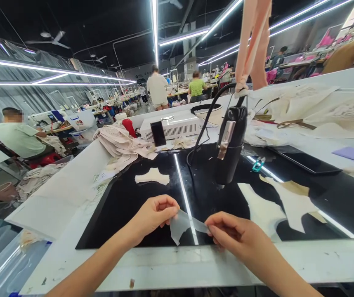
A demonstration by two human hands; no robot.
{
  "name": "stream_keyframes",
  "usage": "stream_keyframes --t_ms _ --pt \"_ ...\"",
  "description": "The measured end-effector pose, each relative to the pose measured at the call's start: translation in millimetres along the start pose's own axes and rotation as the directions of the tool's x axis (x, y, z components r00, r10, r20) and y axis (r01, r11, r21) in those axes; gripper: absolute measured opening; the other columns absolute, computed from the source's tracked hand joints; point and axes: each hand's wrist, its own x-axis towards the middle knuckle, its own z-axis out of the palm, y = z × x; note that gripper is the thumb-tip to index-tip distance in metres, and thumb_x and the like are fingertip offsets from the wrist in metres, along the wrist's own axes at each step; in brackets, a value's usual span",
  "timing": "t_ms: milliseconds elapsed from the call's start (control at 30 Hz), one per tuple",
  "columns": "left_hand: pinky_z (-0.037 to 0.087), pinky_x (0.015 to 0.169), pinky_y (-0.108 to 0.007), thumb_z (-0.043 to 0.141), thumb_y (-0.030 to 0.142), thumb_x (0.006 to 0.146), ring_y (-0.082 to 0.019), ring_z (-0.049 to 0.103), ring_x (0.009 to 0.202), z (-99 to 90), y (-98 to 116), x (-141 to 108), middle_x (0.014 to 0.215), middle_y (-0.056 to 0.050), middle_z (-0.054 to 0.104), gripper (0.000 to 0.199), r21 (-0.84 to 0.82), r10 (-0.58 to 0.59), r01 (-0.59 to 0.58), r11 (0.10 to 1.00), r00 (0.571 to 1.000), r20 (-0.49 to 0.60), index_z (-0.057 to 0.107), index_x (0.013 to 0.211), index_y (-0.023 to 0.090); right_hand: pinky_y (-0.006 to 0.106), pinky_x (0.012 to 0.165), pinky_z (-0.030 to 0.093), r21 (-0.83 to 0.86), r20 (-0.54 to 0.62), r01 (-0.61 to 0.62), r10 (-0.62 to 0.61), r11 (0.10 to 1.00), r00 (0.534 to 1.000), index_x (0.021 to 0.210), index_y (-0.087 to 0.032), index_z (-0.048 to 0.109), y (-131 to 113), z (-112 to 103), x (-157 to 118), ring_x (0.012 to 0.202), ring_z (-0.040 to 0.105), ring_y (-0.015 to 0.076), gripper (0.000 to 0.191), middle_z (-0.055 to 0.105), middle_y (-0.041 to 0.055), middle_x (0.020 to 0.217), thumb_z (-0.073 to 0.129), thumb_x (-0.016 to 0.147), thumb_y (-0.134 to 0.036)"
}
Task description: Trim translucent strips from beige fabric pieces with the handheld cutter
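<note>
A thin translucent film piece (180,226) is stretched between my two hands, just above the glossy black sheet (115,222). My left hand (158,212) pinches its left corner between thumb and fingers. At the right end, my right hand (232,231) pinches the other corner. Beyond my left hand lies a small cream fabric cutout (152,176). Right of my right hand are a pale curved fabric piece (262,208) and a white cutout (293,202) on a tan one. A black cylindrical tool (231,144) with a metal clip hangs over the sheet.
Teal-handled snips (258,164) and a dark tablet-like slab (308,159) lie at right. A phone (158,133) leans on a white vented box (177,123). Beige fabric (121,142) is heaped at left. A black cable (206,123) loops beside the hanging tool. Several people sit or stand farther off.
</note>
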Motion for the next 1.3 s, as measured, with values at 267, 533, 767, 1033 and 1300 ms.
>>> stream_keyframes --t_ms 267,533,767,1033,1300 --pt "0.034 0.051 -0.019 0.066 0.036 0.083 -0.007 0.046 0.055 -12.0 -8 11 0.072 0.001 0.064 0.021 0.129 0.040 -0.033 0.991 0.998 -0.046 0.065 0.085 0.015 0.026 0.058 0.040 -0.136 0.069 0.131 -0.123 0.982 0.990 0.080 -0.025 0.070 2 11 8 0.063 0.056 0.0151 0.021 0.065 -0.0022 0.069 0.052 0.089 -0.033" --pt "0.030 0.041 -0.019 0.063 0.040 0.087 -0.006 0.041 0.040 -11.0 -15 28 0.062 0.004 0.063 0.024 0.262 0.056 -0.040 0.964 0.997 -0.052 0.067 0.090 0.017 0.029 0.064 0.048 -0.437 0.057 0.362 -0.376 0.823 0.925 0.089 -0.024 0.068 18 9 17 0.072 0.066 0.0168 0.023 0.071 -0.0006 0.081 0.046 0.097 -0.022" --pt "0.033 0.040 -0.019 0.059 0.043 0.090 -0.007 0.044 0.038 -7.6 -13 35 0.061 0.004 0.065 0.026 0.370 0.053 -0.030 0.929 0.997 -0.054 0.070 0.096 0.020 0.033 0.061 0.045 -0.654 0.074 0.456 -0.549 0.603 0.832 0.088 -0.021 0.066 28 7 22 0.068 0.061 0.0189 0.022 0.065 -0.0001 0.074 0.047 0.099 -0.015" --pt "0.042 0.050 -0.021 0.055 0.045 0.095 -0.008 0.050 0.044 -10.7 -16 39 0.077 0.002 0.072 0.036 0.349 0.058 -0.043 0.936 0.998 -0.033 0.065 0.120 0.022 0.036 0.064 0.042 -0.699 0.086 0.443 -0.550 0.561 0.831 0.089 -0.019 0.066 34 -1 22 0.069 0.058 0.0214 0.024 0.062 0.0026 0.076 0.046 0.100 -0.015" --pt "0.045 0.056 -0.023 0.070 0.039 0.082 -0.012 0.057 0.056 -12.3 -5 27 0.084 0.001 0.075 0.057 0.332 -0.031 -0.002 0.943 0.995 0.094 0.059 0.136 0.023 0.034 0.063 0.042 -0.693 0.071 0.416 -0.518 0.589 0.853 0.091 -0.019 0.068 35 -7 18 0.069 0.057 0.0208 0.025 0.062 0.0036 0.076 0.046 0.101 -0.017"
